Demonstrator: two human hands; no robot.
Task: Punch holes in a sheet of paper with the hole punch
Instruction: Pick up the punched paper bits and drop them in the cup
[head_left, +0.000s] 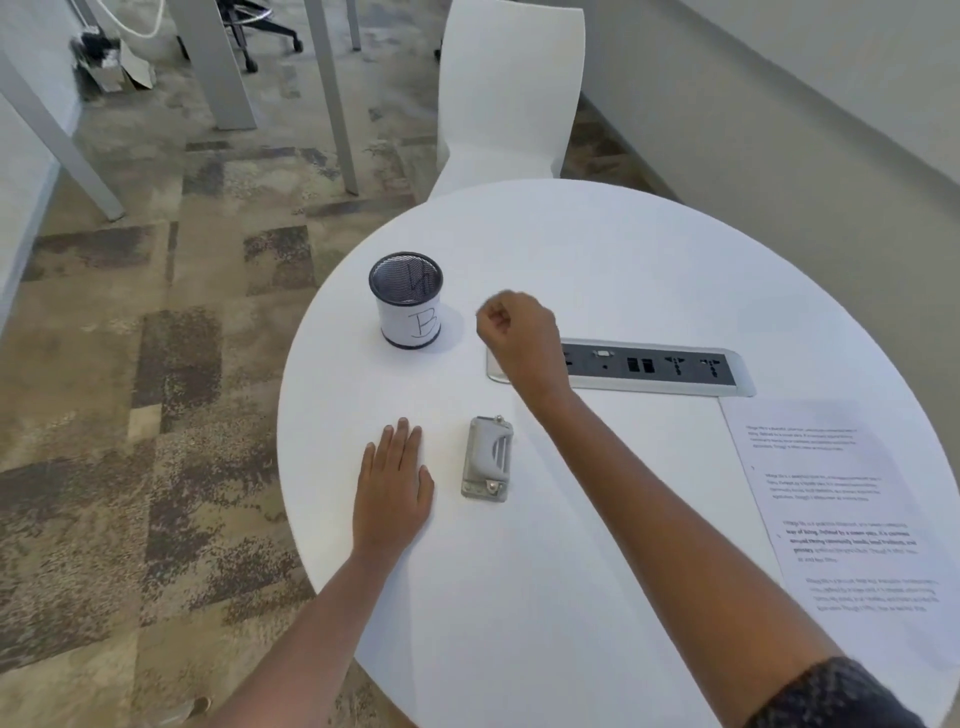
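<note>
A grey metal hole punch (487, 458) lies on the white round table (597, 270), near its left side. My left hand (393, 488) rests flat on the table just left of the punch, fingers together and empty. My right hand (517, 325) hovers above the table beyond the punch, fingers curled into a loose fist; nothing shows in it. A printed sheet of paper (852, 525) lies flat at the table's right edge, well away from both hands.
A black mesh cup (406, 300) with a white label marked "B" stands at the table's far left. A power socket strip (654, 369) is set into the tabletop. A white chair (506, 98) stands behind the table; carpet and desk legs lie to the left.
</note>
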